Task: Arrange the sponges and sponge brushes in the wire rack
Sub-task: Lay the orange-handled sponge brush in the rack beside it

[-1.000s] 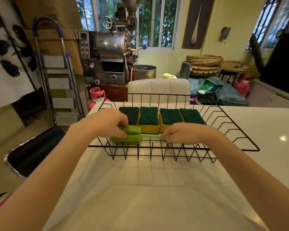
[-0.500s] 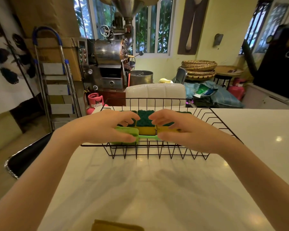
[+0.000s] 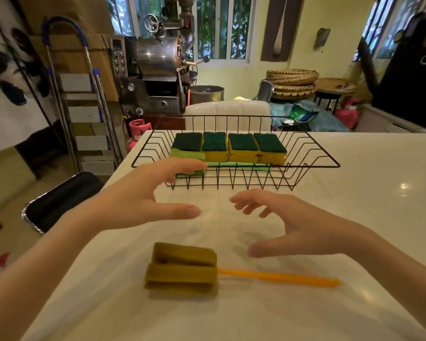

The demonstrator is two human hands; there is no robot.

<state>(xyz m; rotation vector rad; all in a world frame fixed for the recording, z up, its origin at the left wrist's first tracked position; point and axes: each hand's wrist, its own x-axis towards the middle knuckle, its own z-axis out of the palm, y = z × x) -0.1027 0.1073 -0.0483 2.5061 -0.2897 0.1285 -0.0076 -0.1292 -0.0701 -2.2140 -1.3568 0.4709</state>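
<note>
A black wire rack stands on the white table. Several yellow sponges with dark green tops lie side by side in its back. In front of them rests a green sponge brush, its handle pointing right. An olive sponge brush with an orange handle lies on the table near me. My left hand hovers open just before the rack's front left, fingertips over the green brush head. My right hand hovers open above the table, over the orange handle.
The white tabletop spreads right of the rack. A black stool stands at the table's left edge. A white chair back is behind the rack. A ladder, a metal roaster and stacked baskets fill the room beyond.
Both hands have let go of the green sponge brush and pulled back toward me, fingers spread. The view tilted down, showing the olive sponge brush on the table.
</note>
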